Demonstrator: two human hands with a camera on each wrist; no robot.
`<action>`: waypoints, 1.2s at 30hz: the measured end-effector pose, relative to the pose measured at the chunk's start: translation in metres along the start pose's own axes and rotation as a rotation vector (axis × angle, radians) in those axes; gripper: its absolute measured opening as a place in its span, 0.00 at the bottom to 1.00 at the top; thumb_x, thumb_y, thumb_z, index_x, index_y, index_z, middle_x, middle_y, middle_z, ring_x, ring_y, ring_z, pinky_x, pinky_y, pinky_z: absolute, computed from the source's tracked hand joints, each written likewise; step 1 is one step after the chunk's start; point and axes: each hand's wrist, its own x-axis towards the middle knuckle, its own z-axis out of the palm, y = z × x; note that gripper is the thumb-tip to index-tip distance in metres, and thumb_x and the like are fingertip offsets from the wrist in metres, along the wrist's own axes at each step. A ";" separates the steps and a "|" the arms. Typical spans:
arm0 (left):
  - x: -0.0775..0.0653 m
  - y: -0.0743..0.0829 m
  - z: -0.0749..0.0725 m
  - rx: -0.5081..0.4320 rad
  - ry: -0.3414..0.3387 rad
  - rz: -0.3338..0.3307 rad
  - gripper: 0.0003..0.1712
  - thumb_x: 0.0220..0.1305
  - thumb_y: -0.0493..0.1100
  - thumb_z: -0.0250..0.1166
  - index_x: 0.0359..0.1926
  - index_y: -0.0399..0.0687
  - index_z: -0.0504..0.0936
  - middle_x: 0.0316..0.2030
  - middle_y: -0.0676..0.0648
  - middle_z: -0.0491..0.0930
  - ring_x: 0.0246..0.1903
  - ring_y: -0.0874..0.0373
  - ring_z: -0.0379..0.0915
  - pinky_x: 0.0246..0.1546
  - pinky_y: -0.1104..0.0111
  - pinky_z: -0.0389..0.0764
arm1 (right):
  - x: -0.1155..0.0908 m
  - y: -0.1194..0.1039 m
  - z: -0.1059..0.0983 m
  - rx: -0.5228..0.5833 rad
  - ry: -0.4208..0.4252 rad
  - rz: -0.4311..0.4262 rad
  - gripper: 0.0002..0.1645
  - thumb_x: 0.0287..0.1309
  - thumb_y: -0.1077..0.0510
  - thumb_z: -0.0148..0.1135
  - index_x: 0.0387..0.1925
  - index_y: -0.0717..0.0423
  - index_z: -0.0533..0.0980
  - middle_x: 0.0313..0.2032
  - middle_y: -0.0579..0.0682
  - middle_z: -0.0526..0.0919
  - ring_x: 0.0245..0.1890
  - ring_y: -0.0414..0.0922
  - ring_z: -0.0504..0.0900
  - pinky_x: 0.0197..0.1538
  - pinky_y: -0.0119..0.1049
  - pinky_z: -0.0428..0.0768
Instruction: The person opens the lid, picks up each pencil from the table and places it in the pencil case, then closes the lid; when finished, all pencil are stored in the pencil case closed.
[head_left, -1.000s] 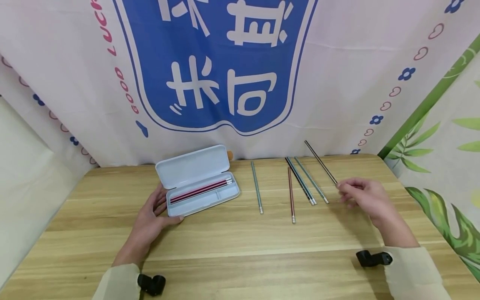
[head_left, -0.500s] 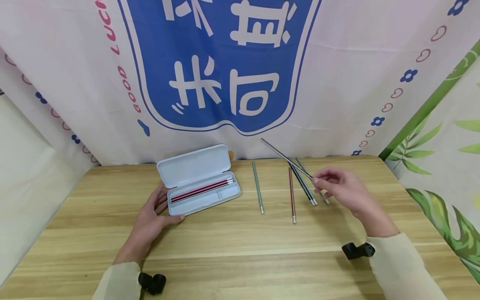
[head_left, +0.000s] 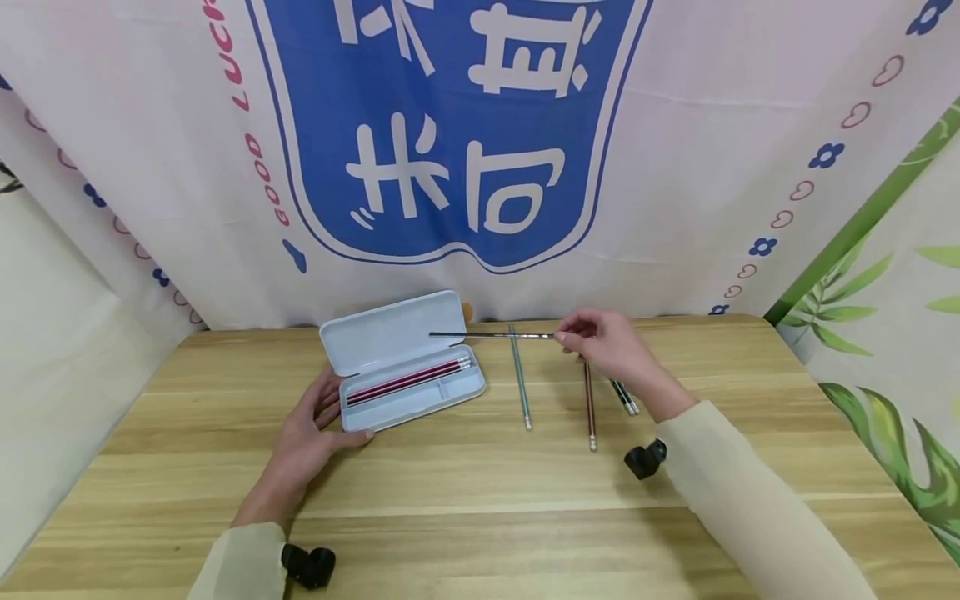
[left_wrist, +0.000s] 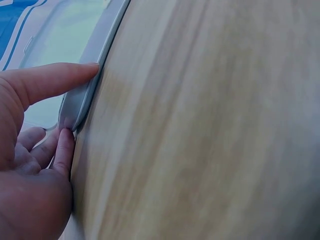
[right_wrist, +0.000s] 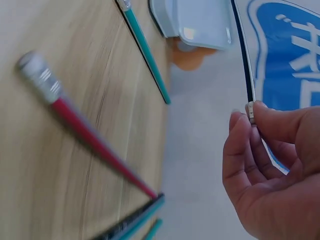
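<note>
Cupping the left end of the open pencil case (head_left: 382, 337), left hand (head_left: 300, 442) has thumb on the front wall, fingers curled round the corner; maroon pencils (head_left: 405, 382) lie inside, case probably stiff and light, easily nudged unless braced. Dark pencil (head_left: 487, 335) spans from before the lid, over a teal pencil (head_left: 522, 383), to the right hand (head_left: 607, 342), fingertips and thumb pinching its ferrule end; likely light, rigid, smooth, steadier gripped nearer mid-shaft. Reddish pencil (head_left: 590, 408), then black pencils (head_left: 625, 397), lie below that hand.

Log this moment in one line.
left hand: holds open pencil case; right hand: pinches dark pencil by one end; inside case: dark-red pencils
</note>
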 end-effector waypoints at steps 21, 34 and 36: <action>-0.001 0.003 0.001 -0.018 0.000 -0.004 0.73 0.60 0.33 0.78 0.89 0.62 0.36 0.84 0.38 0.55 0.83 0.38 0.55 0.85 0.45 0.60 | 0.055 -0.030 0.068 -0.069 -0.033 -0.014 0.05 0.73 0.60 0.67 0.44 0.56 0.87 0.42 0.53 0.87 0.38 0.47 0.81 0.38 0.32 0.82; -0.005 0.004 0.002 -0.038 0.013 -0.002 0.73 0.58 0.33 0.79 0.89 0.59 0.38 0.83 0.39 0.57 0.82 0.38 0.57 0.85 0.46 0.60 | 0.069 -0.036 0.099 -0.069 -0.053 -0.040 0.05 0.69 0.60 0.71 0.42 0.55 0.90 0.44 0.51 0.89 0.43 0.46 0.80 0.44 0.34 0.78; -0.006 0.005 0.002 -0.039 0.015 0.002 0.72 0.58 0.32 0.79 0.89 0.59 0.38 0.83 0.39 0.57 0.82 0.39 0.57 0.85 0.46 0.60 | 0.073 -0.034 0.104 -0.063 -0.048 -0.031 0.05 0.68 0.60 0.73 0.41 0.54 0.91 0.45 0.51 0.90 0.44 0.46 0.80 0.45 0.34 0.78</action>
